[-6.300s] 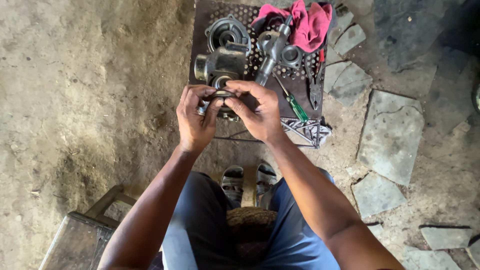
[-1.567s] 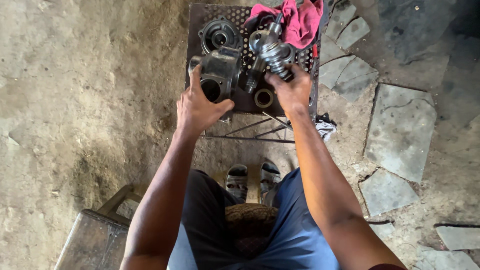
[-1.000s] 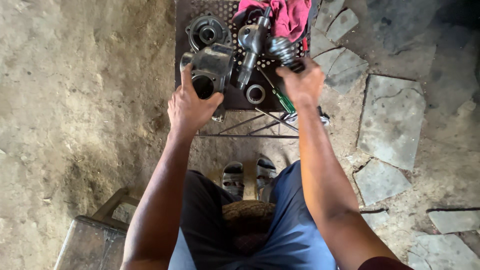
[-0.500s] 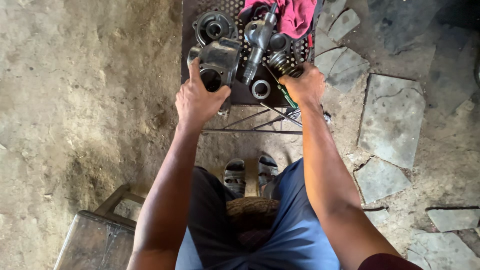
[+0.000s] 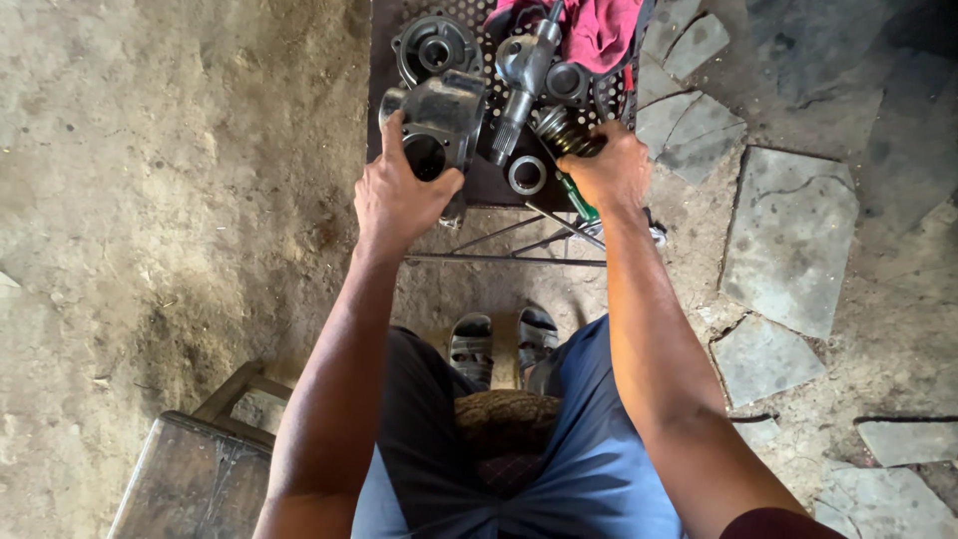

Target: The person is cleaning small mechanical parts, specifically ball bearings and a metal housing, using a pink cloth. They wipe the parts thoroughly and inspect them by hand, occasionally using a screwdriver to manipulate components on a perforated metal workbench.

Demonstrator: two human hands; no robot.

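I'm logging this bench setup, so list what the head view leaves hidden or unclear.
- Worm shaft: its near end sits inside the right hand, so its full length is hidden.
- Green-handled screwdriver: mostly covered by the right hand.
- Pink rag and perforated metal stand: far parts cut off by the top edge.
- Dark metal housing: its near face is partly covered by the left hand, and its bore is too dark to see into.

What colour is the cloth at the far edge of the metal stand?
The cloth is pinkish red, seen best in the head view, behind the metal parts.
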